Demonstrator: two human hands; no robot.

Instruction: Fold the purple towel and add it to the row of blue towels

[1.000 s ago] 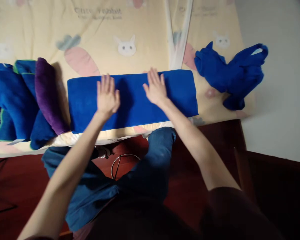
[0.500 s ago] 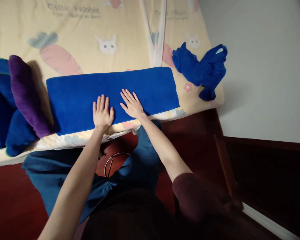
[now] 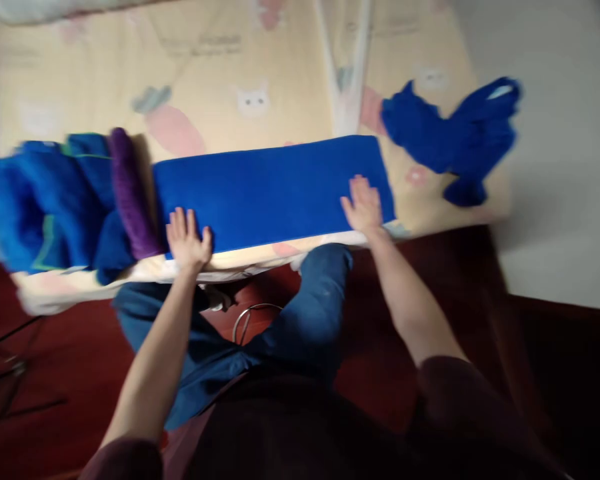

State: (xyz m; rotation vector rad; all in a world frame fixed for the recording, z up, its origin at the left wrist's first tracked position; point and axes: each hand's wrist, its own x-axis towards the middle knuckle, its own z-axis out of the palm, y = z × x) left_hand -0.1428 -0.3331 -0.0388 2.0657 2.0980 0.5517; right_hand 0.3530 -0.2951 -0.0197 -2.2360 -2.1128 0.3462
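Note:
A blue towel (image 3: 275, 187), folded into a long flat strip, lies along the near edge of the bed. My left hand (image 3: 186, 241) rests palm down near its left end, fingers stretched out. Near the opposite end, my right hand (image 3: 364, 205) also lies flat on the cloth with its fingers extended. Both hands are empty. A purple rolled cloth (image 3: 133, 193) sits just left of the towel, against a heap of blue cloths (image 3: 65, 200) with green edging.
A crumpled blue cloth (image 3: 455, 137) lies on the patterned bed sheet (image 3: 290, 80) at the right, near the grey wall (image 3: 570, 173). White straps (image 3: 349, 100) run across the sheet. A dark metal stand (image 3: 17, 367) is at lower left, on the red floor (image 3: 75, 400).
My hands have moved apart along the towel, the right one to its right end and the left toward its left end. The view has shifted left, showing more of the cloth heap.

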